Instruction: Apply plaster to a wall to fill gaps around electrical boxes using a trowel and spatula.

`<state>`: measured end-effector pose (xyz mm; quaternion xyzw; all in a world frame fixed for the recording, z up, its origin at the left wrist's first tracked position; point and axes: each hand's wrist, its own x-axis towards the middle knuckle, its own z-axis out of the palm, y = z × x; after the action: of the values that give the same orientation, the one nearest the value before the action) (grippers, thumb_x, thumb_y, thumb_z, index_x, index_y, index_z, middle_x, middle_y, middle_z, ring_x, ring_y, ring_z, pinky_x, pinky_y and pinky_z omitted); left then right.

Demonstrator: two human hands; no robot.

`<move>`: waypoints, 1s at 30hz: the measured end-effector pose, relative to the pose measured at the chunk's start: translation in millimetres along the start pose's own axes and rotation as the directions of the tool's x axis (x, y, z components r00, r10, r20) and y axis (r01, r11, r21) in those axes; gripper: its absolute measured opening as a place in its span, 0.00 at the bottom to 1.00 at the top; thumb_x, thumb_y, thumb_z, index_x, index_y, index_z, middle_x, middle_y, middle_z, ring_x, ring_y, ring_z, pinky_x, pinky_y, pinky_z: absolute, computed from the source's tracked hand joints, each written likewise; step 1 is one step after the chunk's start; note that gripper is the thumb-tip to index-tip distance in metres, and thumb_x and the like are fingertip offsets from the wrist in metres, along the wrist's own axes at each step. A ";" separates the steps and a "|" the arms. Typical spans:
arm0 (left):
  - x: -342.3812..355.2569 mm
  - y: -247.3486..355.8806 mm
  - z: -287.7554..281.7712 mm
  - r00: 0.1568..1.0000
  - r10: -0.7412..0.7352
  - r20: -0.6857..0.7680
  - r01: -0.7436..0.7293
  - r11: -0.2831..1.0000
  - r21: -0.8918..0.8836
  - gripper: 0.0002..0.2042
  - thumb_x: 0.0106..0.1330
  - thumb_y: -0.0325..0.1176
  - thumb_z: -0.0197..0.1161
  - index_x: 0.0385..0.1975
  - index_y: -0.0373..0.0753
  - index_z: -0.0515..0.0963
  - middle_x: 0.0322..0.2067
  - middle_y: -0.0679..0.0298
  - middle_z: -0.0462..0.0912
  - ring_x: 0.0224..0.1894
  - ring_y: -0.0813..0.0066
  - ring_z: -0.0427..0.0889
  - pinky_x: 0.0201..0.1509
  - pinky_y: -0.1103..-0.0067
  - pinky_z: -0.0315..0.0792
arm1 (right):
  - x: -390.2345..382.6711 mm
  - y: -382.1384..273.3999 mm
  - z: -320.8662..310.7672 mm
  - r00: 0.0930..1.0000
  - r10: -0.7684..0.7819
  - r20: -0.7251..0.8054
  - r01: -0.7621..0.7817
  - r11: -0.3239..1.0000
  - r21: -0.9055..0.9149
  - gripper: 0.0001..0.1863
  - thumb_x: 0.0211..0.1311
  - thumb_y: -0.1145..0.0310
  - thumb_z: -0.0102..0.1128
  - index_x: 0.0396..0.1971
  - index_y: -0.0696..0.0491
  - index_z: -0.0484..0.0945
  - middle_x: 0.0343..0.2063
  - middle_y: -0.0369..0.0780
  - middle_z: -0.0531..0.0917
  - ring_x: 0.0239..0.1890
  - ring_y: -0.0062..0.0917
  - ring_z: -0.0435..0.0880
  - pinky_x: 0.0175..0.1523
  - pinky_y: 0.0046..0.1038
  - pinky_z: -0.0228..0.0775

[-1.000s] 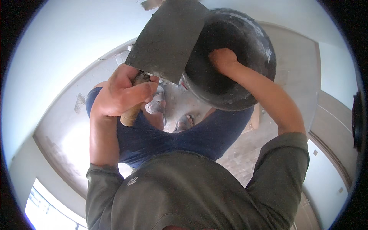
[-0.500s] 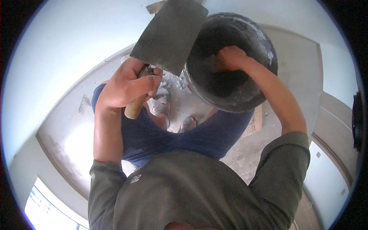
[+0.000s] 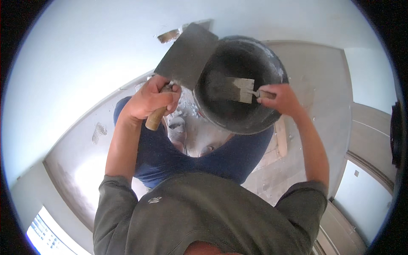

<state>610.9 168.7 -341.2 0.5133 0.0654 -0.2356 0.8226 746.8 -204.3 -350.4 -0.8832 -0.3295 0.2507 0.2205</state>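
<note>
- The right hand (image 3: 278, 97) has drawn back from deep inside the round black bucket (image 3: 274, 70), bringing a flat rectangular scraper with a short handle (image 3: 246, 90) into view over its mouth.
- Dark, wet-looking material coats the blade's left part, so the scooping seems done or nearly so.
- The right fingers grasp that handle; the left hand (image 3: 153, 100) stays wrapped around the wooden handle of a broad grey rectangular plate (image 3: 187, 55), left of the bucket.
- Pale rubble (image 3: 187, 104) litters the dusty grey floor (image 3: 314, 85).
- The white wall (image 3: 97, 55) has a rough brown hole (image 3: 169, 36) on the far side.
</note>
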 end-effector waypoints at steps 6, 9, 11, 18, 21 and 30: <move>-8.5 -14.0 22.4 0.981 -0.163 -0.100 0.177 0.972 0.153 0.08 0.58 0.30 0.62 0.32 0.37 0.70 0.23 0.67 0.74 0.24 0.80 0.75 0.26 0.81 0.70 | -74.5 -32.8 -1.7 0.960 0.140 -0.241 -0.111 0.985 0.129 0.20 0.56 0.58 0.68 0.42 0.56 0.82 0.29 0.46 0.85 0.31 0.33 0.85 0.39 0.32 0.74; -4.9 -40.5 29.6 0.985 -0.149 -0.092 0.163 0.970 0.181 0.08 0.59 0.29 0.61 0.34 0.37 0.70 0.23 0.67 0.75 0.24 0.79 0.76 0.27 0.80 0.71 | -99.4 -43.4 6.9 0.878 0.339 -0.339 -0.236 0.921 0.312 0.18 0.60 0.59 0.65 0.43 0.57 0.81 0.28 0.45 0.84 0.30 0.31 0.84 0.39 0.31 0.74; 4.4 -52.8 49.8 0.968 -0.190 -0.163 0.214 0.965 0.151 0.09 0.58 0.29 0.60 0.36 0.36 0.70 0.24 0.65 0.75 0.24 0.77 0.76 0.28 0.79 0.71 | -113.5 -48.5 27.1 0.814 0.367 -0.451 -0.141 0.877 0.459 0.17 0.64 0.62 0.60 0.46 0.58 0.79 0.31 0.44 0.84 0.33 0.30 0.82 0.42 0.30 0.73; 29.6 -54.2 114.4 0.981 -0.192 -0.019 0.192 0.981 0.015 0.10 0.58 0.27 0.58 0.38 0.34 0.67 0.25 0.61 0.74 0.24 0.72 0.77 0.28 0.77 0.71 | -95.0 -89.0 125.7 0.531 0.158 -0.833 -0.033 0.986 0.166 0.19 0.61 0.69 0.63 0.50 0.60 0.75 0.44 0.50 0.80 0.45 0.41 0.81 0.51 0.35 0.73; 29.0 -44.3 133.6 0.989 -0.134 0.068 0.135 0.991 -0.008 0.09 0.59 0.28 0.56 0.36 0.34 0.68 0.25 0.61 0.75 0.26 0.73 0.78 0.29 0.78 0.72 | -85.5 -95.8 141.2 0.419 0.153 -0.895 -0.061 0.988 0.141 0.19 0.57 0.71 0.67 0.48 0.60 0.75 0.43 0.50 0.79 0.45 0.45 0.80 0.49 0.37 0.73; 27.0 -42.7 147.4 0.980 -0.083 0.183 0.081 0.997 0.019 0.09 0.64 0.26 0.57 0.35 0.42 0.62 0.22 0.64 0.69 0.21 0.71 0.72 0.23 0.76 0.67 | -97.2 -78.4 140.6 0.367 0.042 -0.929 -0.105 0.994 0.004 0.16 0.52 0.76 0.70 0.39 0.59 0.73 0.42 0.49 0.79 0.42 0.47 0.79 0.45 0.40 0.73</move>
<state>595.5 15.5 -316.9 0.4910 0.0090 -0.3161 0.8118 563.3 -186.3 -387.3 -0.8911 -0.1163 -0.2877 0.3310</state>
